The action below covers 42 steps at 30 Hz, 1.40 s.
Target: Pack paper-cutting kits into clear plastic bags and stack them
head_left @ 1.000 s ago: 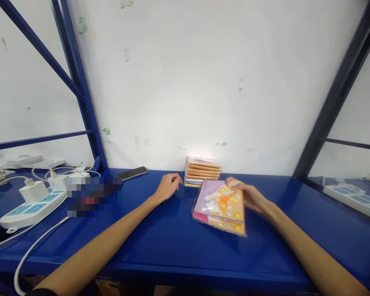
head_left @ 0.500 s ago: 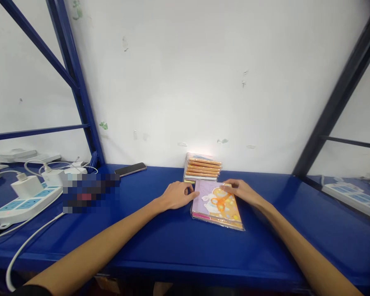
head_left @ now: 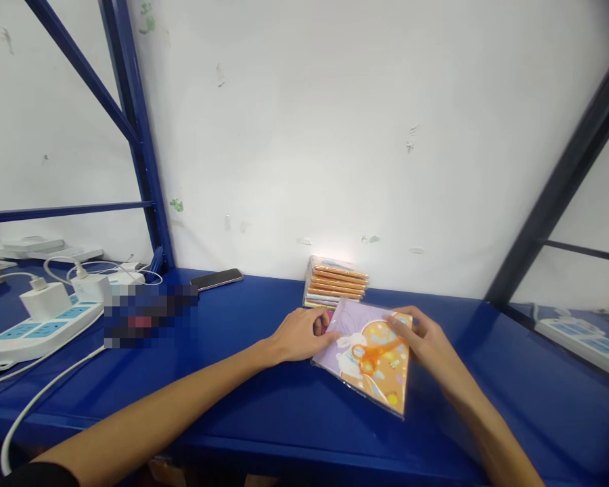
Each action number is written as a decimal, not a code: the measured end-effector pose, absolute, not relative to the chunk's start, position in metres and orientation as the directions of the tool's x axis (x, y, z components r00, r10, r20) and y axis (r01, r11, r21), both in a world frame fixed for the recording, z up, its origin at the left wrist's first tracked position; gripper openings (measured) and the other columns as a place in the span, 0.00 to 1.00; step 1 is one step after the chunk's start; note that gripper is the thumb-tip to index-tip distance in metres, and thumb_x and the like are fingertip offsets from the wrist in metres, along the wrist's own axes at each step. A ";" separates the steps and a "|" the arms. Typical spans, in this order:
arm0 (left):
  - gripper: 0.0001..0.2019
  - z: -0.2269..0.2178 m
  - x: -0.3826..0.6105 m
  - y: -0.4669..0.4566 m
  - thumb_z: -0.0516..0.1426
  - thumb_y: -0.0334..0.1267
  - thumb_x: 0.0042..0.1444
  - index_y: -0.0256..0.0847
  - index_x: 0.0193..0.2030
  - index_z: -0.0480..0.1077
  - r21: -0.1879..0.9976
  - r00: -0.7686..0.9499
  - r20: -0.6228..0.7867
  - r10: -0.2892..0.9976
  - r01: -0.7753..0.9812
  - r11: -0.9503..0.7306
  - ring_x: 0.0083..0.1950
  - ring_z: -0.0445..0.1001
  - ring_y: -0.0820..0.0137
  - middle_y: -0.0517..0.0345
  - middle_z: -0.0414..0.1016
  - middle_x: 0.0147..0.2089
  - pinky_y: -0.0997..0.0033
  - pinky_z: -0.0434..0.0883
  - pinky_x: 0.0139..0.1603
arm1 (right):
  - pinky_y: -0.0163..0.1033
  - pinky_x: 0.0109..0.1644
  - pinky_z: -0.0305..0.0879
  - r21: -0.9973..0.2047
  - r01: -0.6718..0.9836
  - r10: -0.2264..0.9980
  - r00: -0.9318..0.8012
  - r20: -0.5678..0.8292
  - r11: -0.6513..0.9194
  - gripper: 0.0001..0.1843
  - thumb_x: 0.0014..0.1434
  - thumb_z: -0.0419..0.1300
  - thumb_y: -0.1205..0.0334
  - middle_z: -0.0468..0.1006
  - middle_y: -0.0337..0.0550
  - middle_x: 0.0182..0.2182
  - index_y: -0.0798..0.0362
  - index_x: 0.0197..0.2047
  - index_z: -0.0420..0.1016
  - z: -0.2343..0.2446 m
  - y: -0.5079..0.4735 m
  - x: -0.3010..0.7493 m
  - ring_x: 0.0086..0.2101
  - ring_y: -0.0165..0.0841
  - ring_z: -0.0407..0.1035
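A plastic-wrapped booklet (head_left: 352,348) has a purple and orange cover, with orange scissors (head_left: 370,355) showing under the film. My right hand (head_left: 429,345) grips its upper right edge, thumb on the cover and fingers behind it. At the left edge my left hand (head_left: 300,336) is closed, thumb on the cover and fingers curled by the side. The booklet is turned, its near corner pointing toward me. A bit of pink shows beside the left fingers; most of what lies under the booklet is hidden. Just behind stands a stack of wrapped booklets (head_left: 339,281), mostly orange-edged.
A dark phone (head_left: 217,279) lies on the blue table (head_left: 264,419) near the wall. To the left are a white power strip (head_left: 40,331) with chargers, white cables (head_left: 45,392) and a blurred-out dark object (head_left: 149,318). Blue metal posts (head_left: 141,142) frame the left.
The top booklet has been turned and drawn toward me at its right side, away from the pink-edged layer beneath. My right hand has come nearer with it; the left has barely moved.
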<state>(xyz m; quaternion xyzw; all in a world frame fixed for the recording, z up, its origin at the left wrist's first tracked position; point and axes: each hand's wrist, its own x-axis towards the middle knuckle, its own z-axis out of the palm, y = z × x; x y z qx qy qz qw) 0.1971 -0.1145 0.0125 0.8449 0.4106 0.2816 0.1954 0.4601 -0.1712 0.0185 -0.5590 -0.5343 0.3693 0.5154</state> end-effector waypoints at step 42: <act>0.25 0.019 0.191 -0.103 0.40 0.43 0.72 0.41 0.30 0.72 0.492 0.428 0.349 0.834 0.673 -0.552 0.35 0.79 0.62 0.51 0.80 0.31 0.67 0.68 0.40 | 0.38 0.24 0.60 -0.869 0.434 0.940 0.125 0.317 0.236 0.27 0.60 0.62 0.40 0.75 0.34 0.20 0.44 0.58 0.72 0.014 -0.194 0.440 0.21 0.37 0.68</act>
